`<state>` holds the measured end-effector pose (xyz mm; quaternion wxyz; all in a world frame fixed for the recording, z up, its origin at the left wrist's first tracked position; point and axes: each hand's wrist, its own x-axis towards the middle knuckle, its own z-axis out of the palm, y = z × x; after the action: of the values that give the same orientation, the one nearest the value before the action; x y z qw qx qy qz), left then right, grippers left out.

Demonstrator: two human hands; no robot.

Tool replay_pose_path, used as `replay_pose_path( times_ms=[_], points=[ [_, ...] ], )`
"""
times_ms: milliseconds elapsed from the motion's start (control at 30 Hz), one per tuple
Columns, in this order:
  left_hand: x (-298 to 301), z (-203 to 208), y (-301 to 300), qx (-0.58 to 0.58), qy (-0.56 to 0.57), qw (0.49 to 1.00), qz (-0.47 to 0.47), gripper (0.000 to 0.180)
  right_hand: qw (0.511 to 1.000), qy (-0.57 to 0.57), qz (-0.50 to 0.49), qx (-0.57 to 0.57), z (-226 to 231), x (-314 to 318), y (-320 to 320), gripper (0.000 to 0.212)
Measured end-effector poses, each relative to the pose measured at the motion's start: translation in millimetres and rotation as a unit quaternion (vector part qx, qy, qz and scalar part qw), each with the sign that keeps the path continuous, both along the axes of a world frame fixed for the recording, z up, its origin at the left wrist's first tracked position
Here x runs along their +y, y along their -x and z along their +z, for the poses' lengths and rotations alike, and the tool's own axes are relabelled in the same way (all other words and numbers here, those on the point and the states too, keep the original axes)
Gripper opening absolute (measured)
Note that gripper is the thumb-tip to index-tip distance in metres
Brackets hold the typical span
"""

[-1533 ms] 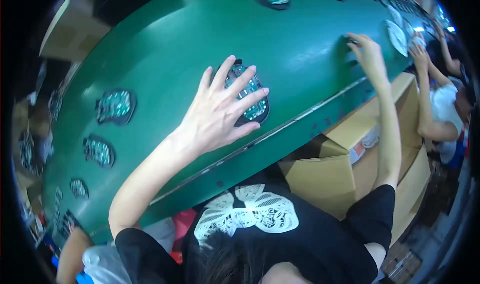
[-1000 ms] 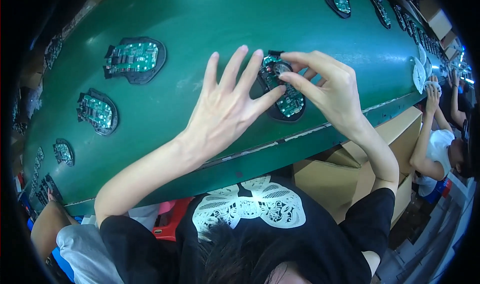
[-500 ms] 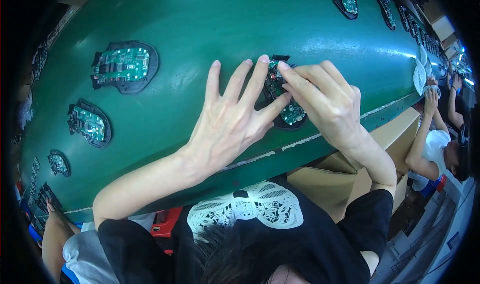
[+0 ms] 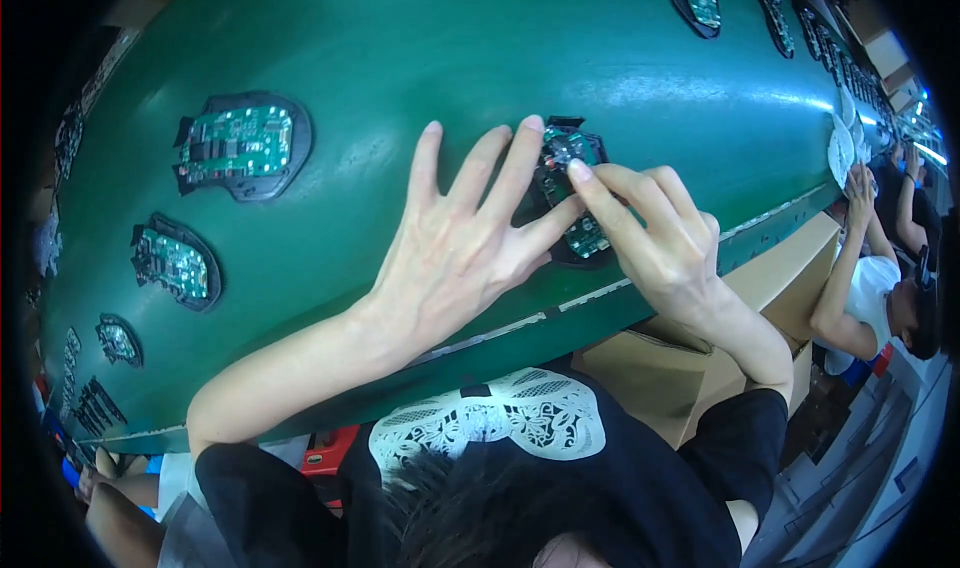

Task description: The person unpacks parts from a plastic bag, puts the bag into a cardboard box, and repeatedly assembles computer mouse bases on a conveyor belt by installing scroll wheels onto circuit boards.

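A circuit board in a black plastic shell (image 4: 588,236) lies on the green work surface (image 4: 380,48) in front of me, partly covered by my fingers. My left hand (image 4: 460,218) is open, its fingers spread, with the index finger and thumb against the shell's left side and across the board. From the right, my right hand (image 4: 655,223) reaches over the same board, fingers curled and index fingertip on its upper half. Its thumb is mostly hidden, and anything pinched there cannot be made out.
More boards in black shells lie to the left, including a large one (image 4: 245,146) and a smaller one (image 4: 175,263). Another shell (image 4: 695,0) is at the far right, with several behind it. A cardboard box (image 4: 650,368) stands below the edge. A co-worker (image 4: 860,298) sits at right.
My right fingertips have moved down the board from its upper end, and the index finger has straightened. The left hand stays nearly in place. At lower left, another person's hand has left the dark parts.
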<state>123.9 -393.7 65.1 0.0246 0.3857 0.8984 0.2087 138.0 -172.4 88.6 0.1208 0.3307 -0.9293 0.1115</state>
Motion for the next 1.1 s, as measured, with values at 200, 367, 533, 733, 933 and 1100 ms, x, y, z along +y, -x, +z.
replay_pose_path(
  times_ms=[200,367,533,733,933,1100],
  points=[
    [-2,0,11,-0.024,-0.021,0.998,-0.045,0.067,0.999,0.001,-0.023,-0.024,4,-9,9,0.053],
    [-3,6,3,0.012,0.022,0.999,-0.037,0.068,0.995,0.053,-0.041,-0.074,16,7,10,0.047],
    [-5,26,-17,0.07,0.156,0.985,-0.004,0.07,0.959,0.169,-0.142,-0.178,16,25,-9,0.032],
    [-7,19,-17,0.058,0.122,0.991,-0.004,0.064,0.915,0.217,-0.173,-0.294,12,29,-9,0.021],
    [-9,29,-11,0.012,0.116,0.993,-0.009,0.073,0.884,0.233,-0.214,-0.343,15,28,-13,0.023],
    [-31,51,12,-0.036,0.063,0.997,0.017,0.078,0.938,0.169,-0.158,-0.259,11,32,-21,0.029]
  ],
)
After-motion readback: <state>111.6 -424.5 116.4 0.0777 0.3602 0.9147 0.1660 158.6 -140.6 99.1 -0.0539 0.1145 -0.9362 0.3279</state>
